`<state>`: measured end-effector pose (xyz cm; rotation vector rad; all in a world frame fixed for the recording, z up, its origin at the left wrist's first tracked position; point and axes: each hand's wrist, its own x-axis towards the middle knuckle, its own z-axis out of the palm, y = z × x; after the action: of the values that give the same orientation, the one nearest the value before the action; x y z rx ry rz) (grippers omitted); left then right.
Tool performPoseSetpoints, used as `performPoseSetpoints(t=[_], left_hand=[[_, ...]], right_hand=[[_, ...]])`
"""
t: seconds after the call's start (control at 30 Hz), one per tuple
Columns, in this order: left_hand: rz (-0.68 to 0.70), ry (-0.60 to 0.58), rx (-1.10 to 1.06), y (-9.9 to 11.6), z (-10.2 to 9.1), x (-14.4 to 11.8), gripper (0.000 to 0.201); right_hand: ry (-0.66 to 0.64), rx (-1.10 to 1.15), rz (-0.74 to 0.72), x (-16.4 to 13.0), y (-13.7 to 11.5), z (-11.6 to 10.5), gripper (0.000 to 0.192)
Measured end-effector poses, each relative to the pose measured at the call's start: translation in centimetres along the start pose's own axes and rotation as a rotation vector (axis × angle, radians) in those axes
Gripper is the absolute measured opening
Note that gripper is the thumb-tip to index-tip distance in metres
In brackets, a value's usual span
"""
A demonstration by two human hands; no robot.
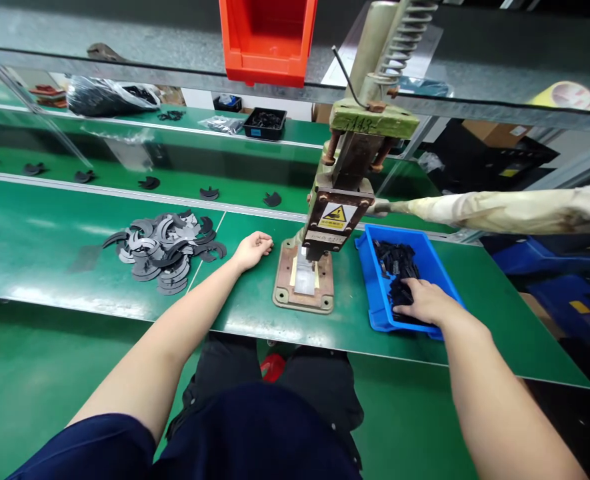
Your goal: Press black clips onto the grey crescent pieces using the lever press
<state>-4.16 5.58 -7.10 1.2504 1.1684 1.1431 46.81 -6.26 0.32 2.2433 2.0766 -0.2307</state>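
My left hand (255,251) rests on the green bench just left of the press base (285,280). Its fingers are curled in, and whatever may be inside them is hidden. To its left lies a heap of curved grey and black pieces (169,250). My right hand (427,300) reaches into a blue bin (442,270), thumb and fingers apart among small black plastic parts (397,257); some fingertips are hidden in the pile. Between my hands stands the hand press (332,213), with a metal plate (305,273) on its base under the ram.
The press lever (499,208), wrapped in pale material, juts right above the blue bin. Behind the bench, curved black pieces (209,193) lie spaced along a green strip. An orange bin (267,47) hangs overhead; a black tray (265,125) of parts stands farther back.
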Motion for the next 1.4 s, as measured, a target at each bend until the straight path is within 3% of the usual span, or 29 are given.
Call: performPoseSetpoints(t=[0.1,0.3,0.37,0.63,0.77,1.2,1.4], left_hand=[[0.012,0.003,0.016,-0.1,0.0,-0.4,0.038],[0.041,0.012,0.036,-0.7,-0.1,-0.2,0.04],[0.049,0.009,0.047,-1.0,-0.1,-0.1,0.04],[0.023,0.012,0.037,-0.8,0.0,-0.5,0.04],[-0.004,0.008,-0.039,-0.2,0.0,-1.4,0.044],[-0.053,-0.01,-0.073,0.5,-0.6,-4.5,0.052],[-0.064,0.016,-0.058,1.2,-0.2,-4.8,0.05]], right_hand=[[-0.066,-0.045,0.023,0.6,-0.7,1.0,0.079],[-0.077,0.005,-0.08,0.0,-2.4,1.6,0.037],[-0.042,0.02,-0.074,-0.5,-2.3,1.2,0.031],[0.228,0.15,-0.111,-2.5,-1.9,-1.2,0.051],[0.373,0.244,0.022,-2.9,-1.7,-1.8,0.061],[0.312,0.655,0.184,-4.2,-4.7,-0.6,0.056],[0.489,0.856,0.244,-6.0,-7.0,-1.7,0.054]])
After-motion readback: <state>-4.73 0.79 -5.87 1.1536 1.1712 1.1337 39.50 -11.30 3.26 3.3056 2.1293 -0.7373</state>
